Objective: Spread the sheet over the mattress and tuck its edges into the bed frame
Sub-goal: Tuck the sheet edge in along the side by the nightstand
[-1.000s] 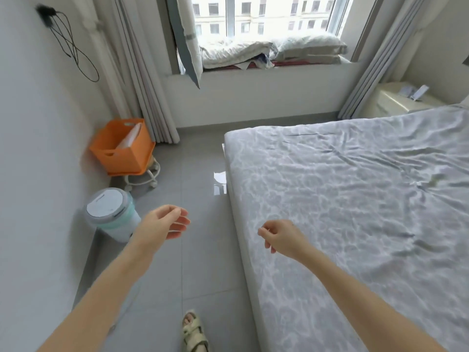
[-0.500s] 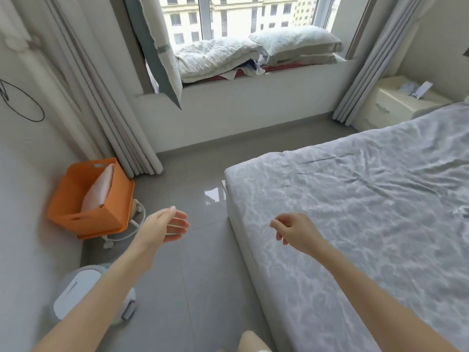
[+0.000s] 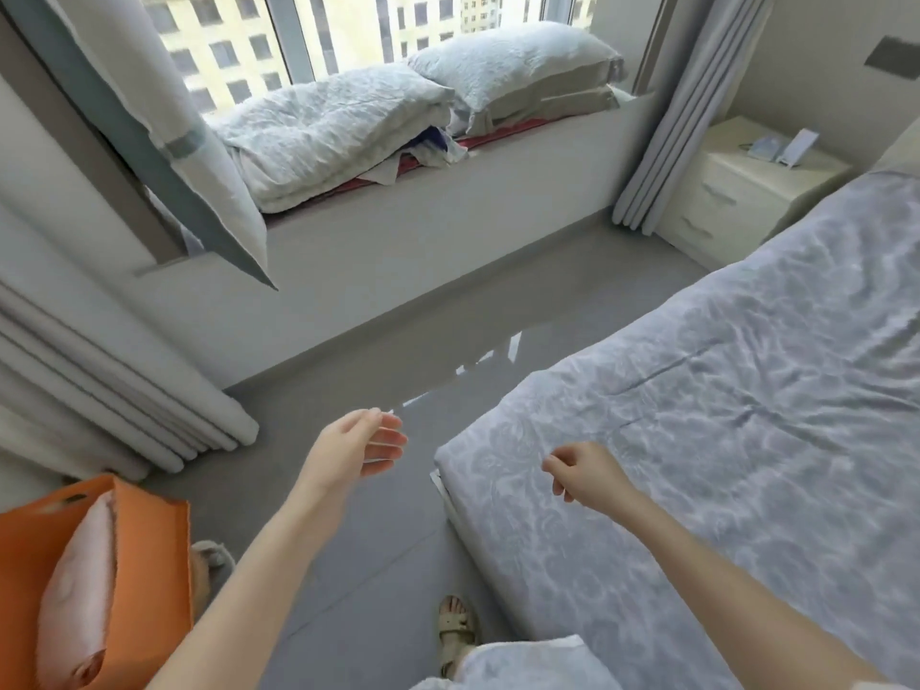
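A pale grey patterned sheet [image 3: 722,440] lies spread over the mattress on the right, wrinkled, with its near corner [image 3: 463,460] draped down the bed's side. My right hand [image 3: 582,473] hovers just above that corner, fingers loosely curled, holding nothing. My left hand [image 3: 361,448] floats over the grey floor to the left of the bed, palm turned inward, fingers relaxed and empty. The bed frame under the sheet's edge is mostly hidden.
An orange basket [image 3: 149,555] with a pink roll stands at the lower left. Curtains [image 3: 99,381] hang on the left. A folded quilt [image 3: 338,136] and pillows [image 3: 517,67] lie on the window ledge. A cream nightstand [image 3: 737,186] stands beyond the bed. My sandalled foot [image 3: 455,629] is on the floor.
I have walked forward along the bed's side toward the window. The corner of the bed is now under my right hand. The white bin has left the view.
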